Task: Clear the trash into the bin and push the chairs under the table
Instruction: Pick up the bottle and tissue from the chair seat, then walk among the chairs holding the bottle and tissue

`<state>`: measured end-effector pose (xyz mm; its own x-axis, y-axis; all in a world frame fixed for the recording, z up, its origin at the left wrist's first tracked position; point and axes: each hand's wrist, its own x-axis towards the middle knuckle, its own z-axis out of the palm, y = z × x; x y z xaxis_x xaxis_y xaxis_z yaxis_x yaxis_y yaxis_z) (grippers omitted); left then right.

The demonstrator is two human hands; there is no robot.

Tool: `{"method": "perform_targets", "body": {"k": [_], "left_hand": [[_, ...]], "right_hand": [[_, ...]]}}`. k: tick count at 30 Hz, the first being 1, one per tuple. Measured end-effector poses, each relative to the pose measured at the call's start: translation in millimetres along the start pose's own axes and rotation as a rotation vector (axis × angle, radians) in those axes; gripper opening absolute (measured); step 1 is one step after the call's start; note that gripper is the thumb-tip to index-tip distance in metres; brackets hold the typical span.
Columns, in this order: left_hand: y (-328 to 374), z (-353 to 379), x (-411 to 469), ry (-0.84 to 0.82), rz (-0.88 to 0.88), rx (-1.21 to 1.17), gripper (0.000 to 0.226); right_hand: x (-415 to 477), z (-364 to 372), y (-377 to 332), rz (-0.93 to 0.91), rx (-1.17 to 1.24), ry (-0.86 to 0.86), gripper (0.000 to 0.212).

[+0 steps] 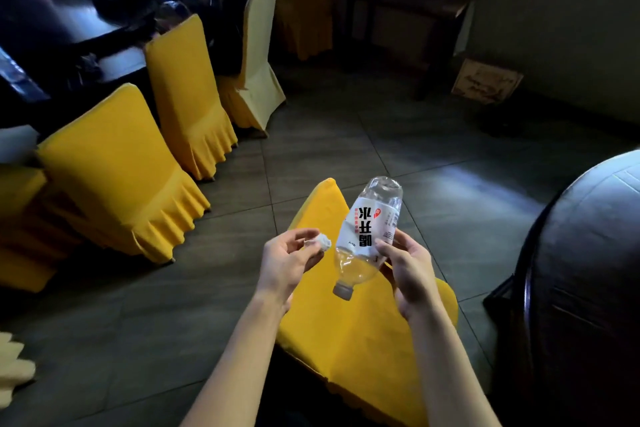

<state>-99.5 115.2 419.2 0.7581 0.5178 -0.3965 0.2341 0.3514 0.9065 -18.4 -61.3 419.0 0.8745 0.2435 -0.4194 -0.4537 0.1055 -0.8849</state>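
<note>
Pinching a paper wad (322, 242) in the left grip (289, 262); right grip (408, 270) clasps the bottle (367, 236).

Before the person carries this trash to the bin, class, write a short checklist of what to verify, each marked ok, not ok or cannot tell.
1. Bottle gripped by right hand: ok.
2. Bottle cap on: ok.
3. Crumpled paper pinched in left hand fingers: ok.
4. Bin in view: not ok.
5. Floor ahead free: ok.
6. Yellow chair below hands pushed in: cannot tell.

Yellow chair covers (114, 163), white-labelled clear bottle (367, 229)
</note>
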Motion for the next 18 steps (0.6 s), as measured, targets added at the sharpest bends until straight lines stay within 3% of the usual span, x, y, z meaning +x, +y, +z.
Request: {"method": "perform_targets", "body": {"k": [4,8,18], "left_hand": [[27,-54,19,-0.035,0.053,-0.033,0.031],[58,-122,43,-0.106,0.089,-0.038,0.027],[125,-244,89,-0.125,0.032,-0.081,0.03]], "right_hand": [[-4,60,3,-0.006,0.089,0.026,0.024],[-7,129,15,-0.006,0.166,0.066,0.027],[-18,268,33,-0.004,0.224,0.118,0.024]]}}
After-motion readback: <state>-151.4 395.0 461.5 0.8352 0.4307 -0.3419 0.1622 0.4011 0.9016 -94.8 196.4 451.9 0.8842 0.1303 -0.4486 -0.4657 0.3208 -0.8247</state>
